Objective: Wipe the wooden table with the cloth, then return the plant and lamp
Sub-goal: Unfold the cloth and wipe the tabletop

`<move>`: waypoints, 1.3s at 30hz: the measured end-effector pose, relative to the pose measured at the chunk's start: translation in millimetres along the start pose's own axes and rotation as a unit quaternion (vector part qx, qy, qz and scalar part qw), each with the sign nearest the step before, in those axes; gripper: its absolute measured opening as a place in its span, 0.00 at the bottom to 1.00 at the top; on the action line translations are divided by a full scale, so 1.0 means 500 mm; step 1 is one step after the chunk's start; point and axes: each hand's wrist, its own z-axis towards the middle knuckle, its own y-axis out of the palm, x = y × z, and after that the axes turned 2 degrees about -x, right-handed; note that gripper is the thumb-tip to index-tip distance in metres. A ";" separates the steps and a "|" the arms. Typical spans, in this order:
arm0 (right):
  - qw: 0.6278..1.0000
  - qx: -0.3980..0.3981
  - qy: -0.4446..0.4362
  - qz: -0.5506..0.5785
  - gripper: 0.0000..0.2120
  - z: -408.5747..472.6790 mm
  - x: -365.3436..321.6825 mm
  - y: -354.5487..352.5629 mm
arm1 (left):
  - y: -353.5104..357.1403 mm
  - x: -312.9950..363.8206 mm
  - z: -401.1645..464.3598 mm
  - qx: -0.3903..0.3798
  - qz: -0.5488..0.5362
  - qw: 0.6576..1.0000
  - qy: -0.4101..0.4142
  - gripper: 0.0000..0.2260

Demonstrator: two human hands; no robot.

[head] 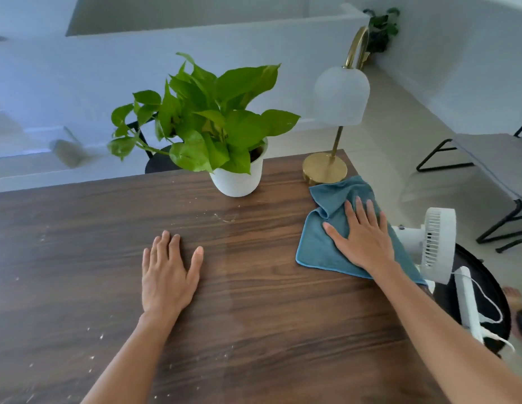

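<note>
Blue cloth (pixel 323 243) lying rumpled at right part of wooden tabletop (pixel 254 301), near edge, just in front of lamp (pixel 335 118) gold base. Right hand (pixel 361 237) pressing flat on cloth, fingers straight and spread. Left hand (pixel 169 272) resting flat on bare wood, fingers straight, holding nothing. Plant (pixel 207 123) in white pot standing at far edge, left of lamp. White crumbs (pixel 224 218) scattered on left and middle of tabletop. White fan (pixel 437 243) beside right edge of tabletop. Grey chair (pixel 492 167) further right.
</note>
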 end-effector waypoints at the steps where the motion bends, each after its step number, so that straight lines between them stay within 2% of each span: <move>1: 1.000 -0.002 -0.009 -0.003 0.45 -0.011 -0.019 0.002 | -0.001 0.000 0.001 -0.006 -0.001 1.000 0.000 0.38; 7: 0.998 -0.001 -0.061 -0.013 0.44 -0.065 -0.179 0.019 | -0.022 -0.020 0.004 -0.025 -0.038 0.999 0.021 0.39; 10: 0.996 -0.005 -0.087 -0.005 0.44 -0.081 -0.288 0.033 | -0.051 -0.063 0.018 -0.028 -0.095 0.994 0.048 0.36; 14: 0.995 -0.011 -0.102 0.009 0.44 -0.099 -0.439 0.049 | -0.092 -0.168 0.038 0.007 -0.135 0.988 0.079 0.31; 17: 0.992 -0.009 -0.127 0.022 0.43 -0.125 -0.557 0.063 | -0.111 -0.272 0.061 0.036 -0.137 0.988 0.055 0.31; 20: 0.982 -0.014 -0.182 0.038 0.42 -0.177 -0.650 0.074 | -0.112 -0.358 0.079 0.018 -0.104 0.994 0.034 0.34; 22: 0.977 -0.019 -0.210 0.042 0.42 -0.222 -0.658 0.078 | -0.103 -0.386 0.079 0.006 -0.075 0.996 0.042 0.36; 24: 0.977 -0.014 -0.208 0.049 0.42 -0.255 -0.610 0.076 | -0.094 -0.390 0.070 -0.003 -0.040 0.997 0.062 0.36; 28: 0.994 0.008 -0.107 0.027 0.43 -0.232 -0.472 0.061 | -0.095 -0.383 0.062 -0.006 -0.020 0.998 0.058 0.37; 30: 0.998 0.003 -0.067 0.013 0.44 -0.186 -0.466 0.055 | -0.095 -0.383 0.063 0.000 -0.020 0.998 0.057 0.37; 35: 0.998 0.003 -0.065 0.014 0.46 -0.081 -0.625 0.067 | -0.089 -0.384 0.065 0.011 -0.037 0.997 0.062 0.36; 39: 0.988 -0.021 -0.151 0.037 0.44 -0.113 -0.777 0.077 | -0.088 -0.388 0.067 0.012 -0.078 0.995 0.059 0.36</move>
